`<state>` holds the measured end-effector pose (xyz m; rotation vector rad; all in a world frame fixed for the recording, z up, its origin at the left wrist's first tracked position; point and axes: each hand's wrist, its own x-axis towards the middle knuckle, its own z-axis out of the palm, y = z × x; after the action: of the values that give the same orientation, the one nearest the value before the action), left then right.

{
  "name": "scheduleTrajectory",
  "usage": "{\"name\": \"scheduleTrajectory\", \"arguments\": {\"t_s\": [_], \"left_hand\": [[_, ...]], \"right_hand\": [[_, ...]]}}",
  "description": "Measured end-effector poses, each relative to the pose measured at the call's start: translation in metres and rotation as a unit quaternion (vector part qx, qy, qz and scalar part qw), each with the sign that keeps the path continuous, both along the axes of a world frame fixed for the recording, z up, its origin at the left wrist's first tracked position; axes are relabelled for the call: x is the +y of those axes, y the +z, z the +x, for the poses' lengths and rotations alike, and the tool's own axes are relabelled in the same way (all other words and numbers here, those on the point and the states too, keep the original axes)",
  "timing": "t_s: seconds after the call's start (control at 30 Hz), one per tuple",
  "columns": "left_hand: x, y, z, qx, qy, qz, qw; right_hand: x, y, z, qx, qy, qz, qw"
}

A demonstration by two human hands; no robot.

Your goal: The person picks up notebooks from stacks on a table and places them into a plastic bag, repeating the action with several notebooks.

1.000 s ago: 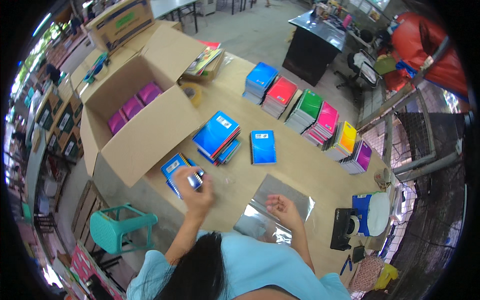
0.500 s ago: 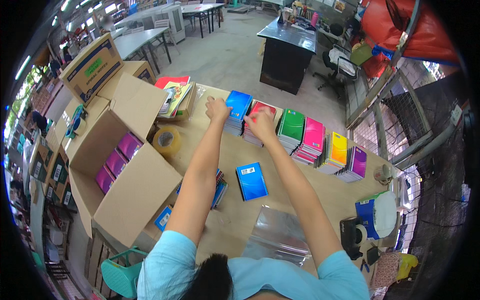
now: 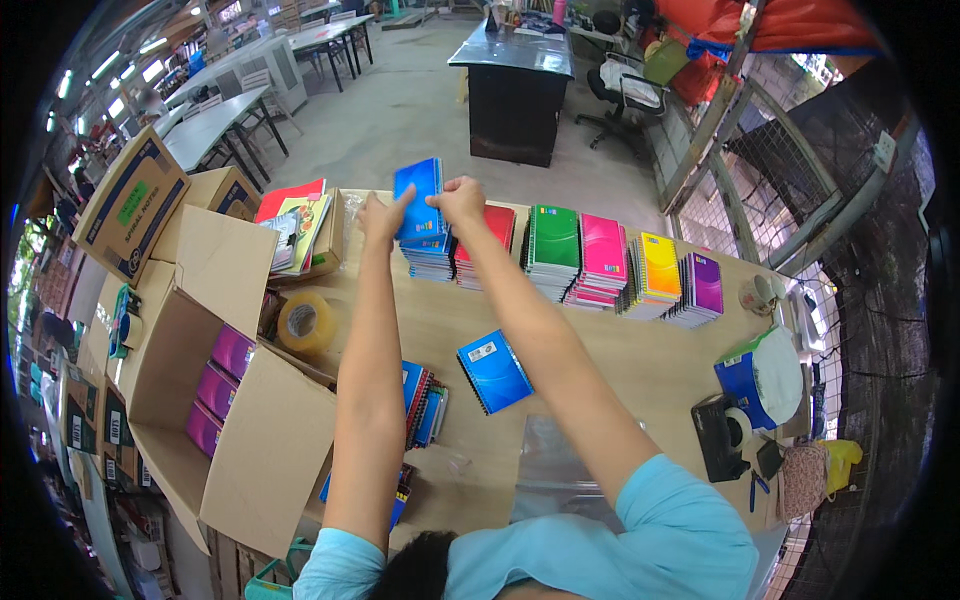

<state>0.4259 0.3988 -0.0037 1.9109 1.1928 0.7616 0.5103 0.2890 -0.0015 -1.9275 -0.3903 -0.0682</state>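
A blue spiral notebook (image 3: 417, 188) is held up between my two hands, tilted above the stack of blue notebooks (image 3: 430, 264). My left hand (image 3: 383, 216) grips its left edge; my right hand (image 3: 459, 203) pinches the right edge. To the right runs a row of notebook stacks: red (image 3: 497, 228), green (image 3: 552, 240), pink (image 3: 602, 250), yellow (image 3: 657, 265) and purple (image 3: 704, 284). A single blue notebook (image 3: 494, 371) lies flat nearer to me, and a mixed pile of notebooks (image 3: 428, 405) sits partly behind my left forearm.
An open cardboard box (image 3: 270, 450) with purple notebooks inside stands at the left, beside a roll of clear tape (image 3: 306, 322). Clear plastic sheets (image 3: 545, 470) lie under my right arm. A black tape dispenser (image 3: 716, 440) and a blue-and-white package (image 3: 765, 380) are at the right.
My hands have come together at the blue stack and lifted a notebook from its top. My right hand has left the red stack. The whole view has shifted slightly.
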Motion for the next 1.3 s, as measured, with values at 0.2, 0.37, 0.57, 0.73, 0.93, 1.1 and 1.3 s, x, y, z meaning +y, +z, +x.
{"name": "scheduleTrajectory", "arguments": {"t_s": [0.2,0.37,0.57,0.73,0.93,1.1,1.3], "left_hand": [[-0.044,0.036,-0.011,-0.353,-0.250,-0.432,0.791],[-0.123,-0.002,-0.030,-0.478,-0.084,-0.365,0.794],[-0.189,-0.035,-0.017,-0.457,-0.095,-0.362,0.807],[-0.174,-0.049,-0.055,-0.454,-0.087,-0.327,0.824],[-0.214,-0.058,-0.071,-0.430,-0.252,-0.616,0.610],[-0.231,-0.110,-0.106,-0.327,-0.359,-0.686,0.542],[-0.270,-0.126,-0.098,-0.328,-0.288,-0.722,0.536]], "right_hand": [[-0.112,0.023,0.074,-0.113,0.112,-0.205,0.966],[-0.138,-0.022,0.012,-0.183,0.116,-0.539,0.814],[-0.157,-0.075,0.059,-0.175,-0.021,-0.563,0.807],[-0.184,0.031,0.030,-0.166,0.044,-0.369,0.913],[-0.262,0.040,-0.029,-0.348,0.348,-0.128,0.861],[-0.303,0.028,-0.067,-0.345,0.460,-0.266,0.774],[-0.318,-0.026,0.080,-0.001,-0.024,-0.318,0.948]]}}
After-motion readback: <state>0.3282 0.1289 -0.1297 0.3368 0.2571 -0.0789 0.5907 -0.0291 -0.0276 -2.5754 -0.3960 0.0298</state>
